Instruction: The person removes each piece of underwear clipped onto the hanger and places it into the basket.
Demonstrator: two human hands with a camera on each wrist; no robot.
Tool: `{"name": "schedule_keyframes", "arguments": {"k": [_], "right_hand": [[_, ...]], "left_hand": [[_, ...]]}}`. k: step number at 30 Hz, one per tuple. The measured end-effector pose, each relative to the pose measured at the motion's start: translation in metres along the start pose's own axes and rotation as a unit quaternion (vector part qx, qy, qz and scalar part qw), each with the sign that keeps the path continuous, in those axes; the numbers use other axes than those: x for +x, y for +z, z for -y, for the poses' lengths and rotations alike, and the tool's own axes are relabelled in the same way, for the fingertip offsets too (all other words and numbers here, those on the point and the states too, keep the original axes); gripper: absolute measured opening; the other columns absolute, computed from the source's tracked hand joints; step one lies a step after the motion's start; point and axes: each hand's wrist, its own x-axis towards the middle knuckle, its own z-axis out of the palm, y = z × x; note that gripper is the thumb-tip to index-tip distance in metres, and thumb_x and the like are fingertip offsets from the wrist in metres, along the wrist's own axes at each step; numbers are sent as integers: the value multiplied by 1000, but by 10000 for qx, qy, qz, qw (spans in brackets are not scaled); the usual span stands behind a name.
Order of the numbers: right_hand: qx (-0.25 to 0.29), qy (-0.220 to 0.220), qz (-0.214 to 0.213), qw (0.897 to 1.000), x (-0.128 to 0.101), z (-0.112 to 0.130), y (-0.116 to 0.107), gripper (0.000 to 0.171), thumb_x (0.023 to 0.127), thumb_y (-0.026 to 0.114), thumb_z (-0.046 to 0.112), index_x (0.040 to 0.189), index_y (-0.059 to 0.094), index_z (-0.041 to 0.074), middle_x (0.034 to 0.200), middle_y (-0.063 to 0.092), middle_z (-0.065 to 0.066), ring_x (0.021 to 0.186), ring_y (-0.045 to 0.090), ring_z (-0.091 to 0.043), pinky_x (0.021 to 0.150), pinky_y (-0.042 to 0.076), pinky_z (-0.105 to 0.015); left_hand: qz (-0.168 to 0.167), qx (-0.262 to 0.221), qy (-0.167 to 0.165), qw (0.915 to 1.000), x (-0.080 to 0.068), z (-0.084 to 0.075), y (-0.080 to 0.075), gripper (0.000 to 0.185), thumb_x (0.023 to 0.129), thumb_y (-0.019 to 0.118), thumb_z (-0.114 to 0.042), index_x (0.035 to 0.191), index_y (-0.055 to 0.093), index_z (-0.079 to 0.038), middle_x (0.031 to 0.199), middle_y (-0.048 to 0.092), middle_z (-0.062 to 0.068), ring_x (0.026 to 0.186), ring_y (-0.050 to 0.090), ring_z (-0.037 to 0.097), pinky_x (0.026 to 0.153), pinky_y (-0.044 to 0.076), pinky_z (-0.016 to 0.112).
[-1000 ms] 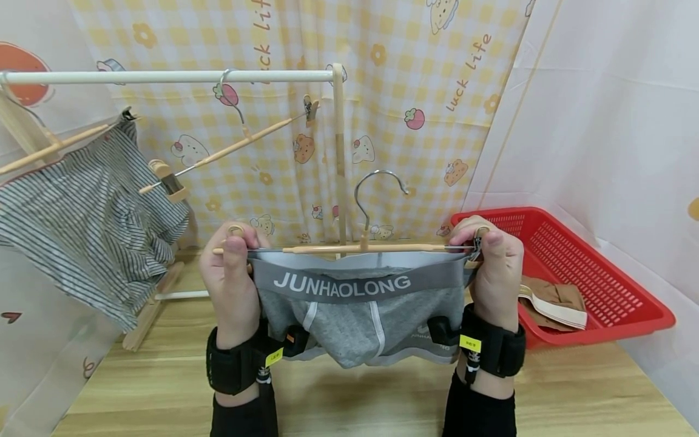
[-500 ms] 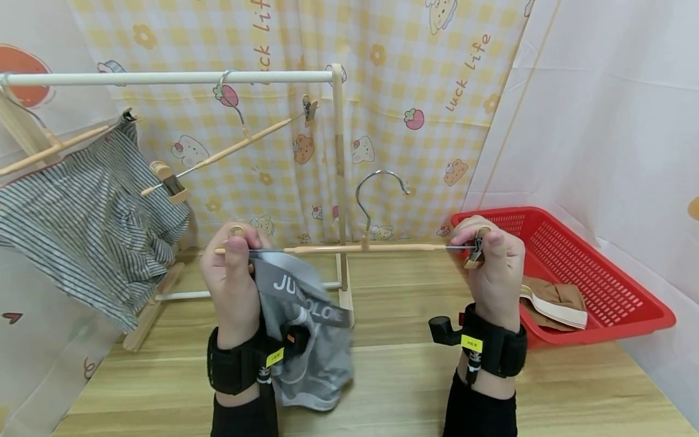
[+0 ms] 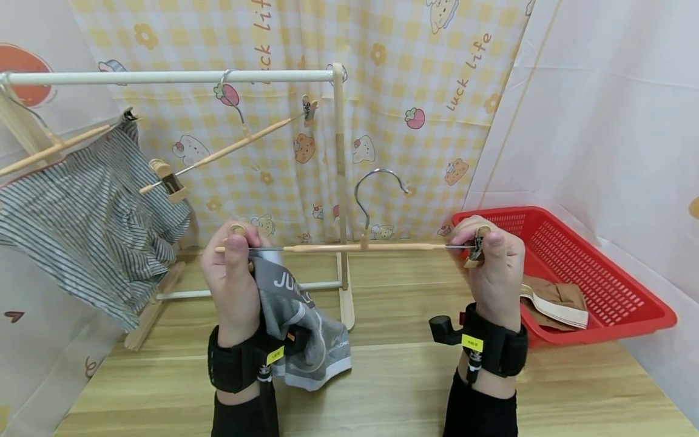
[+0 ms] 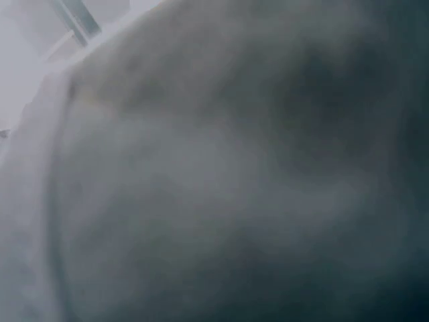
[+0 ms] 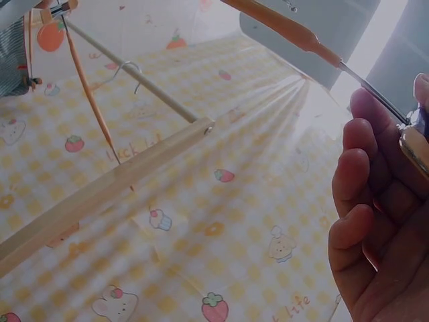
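Grey briefs (image 3: 297, 321): freed from right clip, now dangling from left clip alone; left hand (image 3: 232, 276) and right hand (image 3: 491, 267) each pinching a clip of wooden hanger (image 3: 349, 247), held apart.

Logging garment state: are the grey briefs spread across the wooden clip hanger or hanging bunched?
Bunched: the grey briefs dangle from the wooden clip hanger's left end, by the left hand.

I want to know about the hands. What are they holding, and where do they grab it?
Both hold the wooden hanger: left hand pinches its left clip, where grey underwear hangs; right hand pinches its right clip.
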Motion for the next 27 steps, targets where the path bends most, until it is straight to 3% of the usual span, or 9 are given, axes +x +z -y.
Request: {"name": "schedule_keyframes", "arguments": {"k": [5,8,13,22,27], "right_hand": [[124,98,-85,9998,1,-1,1,48,97,64,35,79,66,-10,76,66,-13,71,58,-22,68,46,-27],[202,156,-244,9994,1,0,2,50,96,65,35,79,66,-11,74,66,-13,67,59,-22,64,48,-26],[282,130,-430,9986,2,1,1,51,95,67,34,80,65,-14,74,66,-14,62,59,-21,61,51,-27],[268,167,-601,9977,1,3,-2,51,96,66,34,82,64,-16,77,68,-16,61,59,-21,59,52,-27],[255,208,-601,9976,0,4,-2,51,96,66,33,82,64,-16,77,68,-16,60,59,-22,59,51,-27]], "left_hand": [[49,189,-125,9997,-1,0,-2,54,92,67,-46,74,53,3,63,54,8,52,42,14,45,32,22],[244,418,-306,9984,-2,0,-5,57,93,61,-53,76,55,1,68,56,8,52,41,14,46,32,24],[593,629,-561,9947,-1,0,-9,54,96,55,-52,78,60,-1,77,57,7,57,41,14,50,34,26],[1092,884,-248,9898,3,2,-9,48,101,49,-40,82,68,0,84,63,8,80,53,21,75,38,29],[1208,760,-244,9895,4,3,-9,53,100,53,-48,85,66,1,87,63,8,82,56,22,79,41,29]]}}
